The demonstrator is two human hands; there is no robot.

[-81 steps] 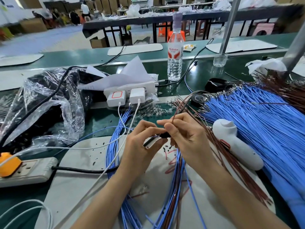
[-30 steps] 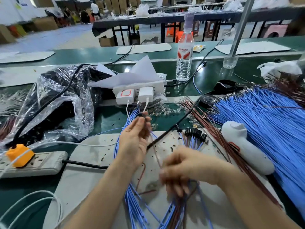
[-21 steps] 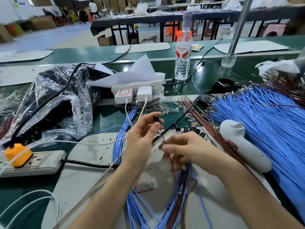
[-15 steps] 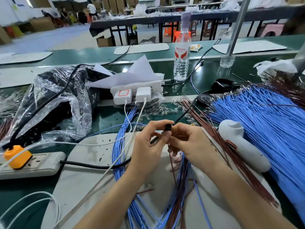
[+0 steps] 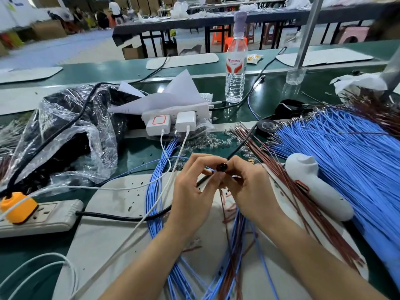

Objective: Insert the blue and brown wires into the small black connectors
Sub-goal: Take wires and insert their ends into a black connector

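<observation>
- Since a second ago the two hands have come together: the right hand (image 5: 249, 191), which was down among the loose leads, is now up against the left hand (image 5: 192, 191), and both have closed in over the middle of the white mat (image 5: 112, 224).
- Between their fingertips sits one small black connector (image 5: 221, 168), held in the air above the mat. The left thumb and forefinger pinch it from one side.
- The right fingertips are pinched against its other side, and a brown wire (image 5: 223, 211) runs down from that pinch. I judge the right hand holds the wire's end at the connector's mouth, but the fingers hide whether the terminal is in.
- That puts the work at the insertion step for this lead. Seating it likely needs a straight push with the connector held steady, as a thin terminal could bend if it goes in askew.
- Below the wrists, a bundle of mixed leads (image 5: 236, 245) trails toward the viewer, and a band of blue wires (image 5: 154, 191) curves along the mat just left of the left hand.
- A thin black cable (image 5: 242, 144) runs from behind the fingertips toward a roll of black tape (image 5: 267, 126).
- To the right lie the loose brown wires (image 5: 303, 200), a white handheld tool (image 5: 313, 187) on top of them, and beyond it the broad heap of blue stock (image 5: 346, 161).
- Farther out on the green table (image 5: 134, 152) are two white chargers (image 5: 171, 123), a crumpled plastic bag (image 5: 65, 137), a power strip (image 5: 43, 217) with an orange plug (image 5: 17, 207), and a water bottle (image 5: 236, 68).
</observation>
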